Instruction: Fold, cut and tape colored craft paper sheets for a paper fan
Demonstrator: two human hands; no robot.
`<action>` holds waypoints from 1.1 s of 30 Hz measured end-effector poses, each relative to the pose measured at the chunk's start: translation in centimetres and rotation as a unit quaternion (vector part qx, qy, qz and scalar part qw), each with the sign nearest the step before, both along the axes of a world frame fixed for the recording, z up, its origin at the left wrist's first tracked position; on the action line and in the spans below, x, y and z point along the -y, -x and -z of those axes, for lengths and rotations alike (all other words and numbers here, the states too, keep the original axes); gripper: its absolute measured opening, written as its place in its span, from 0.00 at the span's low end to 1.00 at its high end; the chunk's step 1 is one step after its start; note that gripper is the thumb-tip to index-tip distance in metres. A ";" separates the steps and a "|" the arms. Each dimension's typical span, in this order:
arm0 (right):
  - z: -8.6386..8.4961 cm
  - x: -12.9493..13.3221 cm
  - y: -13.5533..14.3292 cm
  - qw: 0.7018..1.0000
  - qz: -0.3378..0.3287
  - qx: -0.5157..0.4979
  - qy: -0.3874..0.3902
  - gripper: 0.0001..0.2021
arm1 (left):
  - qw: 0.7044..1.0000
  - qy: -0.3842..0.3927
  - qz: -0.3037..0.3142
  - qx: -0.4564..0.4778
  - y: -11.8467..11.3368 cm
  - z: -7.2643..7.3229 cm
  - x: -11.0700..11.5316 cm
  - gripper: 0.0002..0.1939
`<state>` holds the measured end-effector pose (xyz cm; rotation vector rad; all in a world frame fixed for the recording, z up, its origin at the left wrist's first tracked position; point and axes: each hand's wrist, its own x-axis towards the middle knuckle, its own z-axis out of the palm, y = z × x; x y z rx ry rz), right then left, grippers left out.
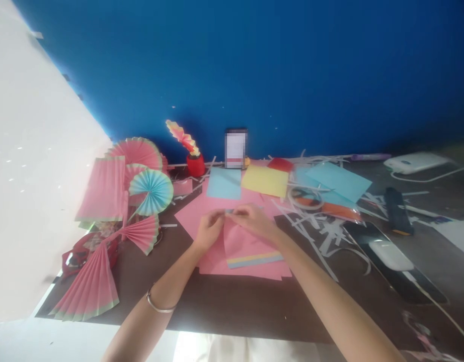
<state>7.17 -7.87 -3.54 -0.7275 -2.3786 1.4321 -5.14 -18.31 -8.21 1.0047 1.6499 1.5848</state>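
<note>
Both my hands meet over a pink sheet of paper (241, 241) with yellow and grey-blue bands along its near edge. My left hand (210, 229) is closed in a pinch at the sheet's far left corner. Close beside it, my right hand (252, 218) pinches the same far edge, where a bit of blue-grey shows between the fingers. The fingertips are slightly blurred. Beneath lie larger pink sheets (209, 261), spread on the dark table. Just beyond my hands are a light blue sheet (224, 183) and a yellow sheet (265, 181).
Folded pink paper fans (90, 286) and a blue round fan (151, 191) lie at left. A red pot (196, 165) and a phone (235, 148) stand at the back. To the right are white paper strips (332, 234), blue sheets (339, 181) and a dark tablet-like device (398, 266).
</note>
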 end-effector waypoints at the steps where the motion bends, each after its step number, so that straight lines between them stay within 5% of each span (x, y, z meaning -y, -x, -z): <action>1: 0.0 0.0 0.0 1.000 0.000 -0.003 0.001 0.19 | 1.000 0.000 0.003 0.001 0.0 0.0 0.0 0.12; 17: 0.3 0.0 0.0 1.000 0.001 0.002 -0.002 0.17 | 1.000 -0.006 0.003 -0.026 -0.4 -0.4 0.1 0.12; 24: -0.9 0.0 -0.6 0.999 -0.006 0.038 0.036 0.22 | 0.998 -0.007 -0.025 -0.063 -0.7 -0.5 0.3 0.13; 33: -0.4 -0.8 -1.0 0.995 0.077 0.046 0.043 0.18 | 0.993 0.006 -0.059 -0.098 -0.2 -0.4 0.3 0.14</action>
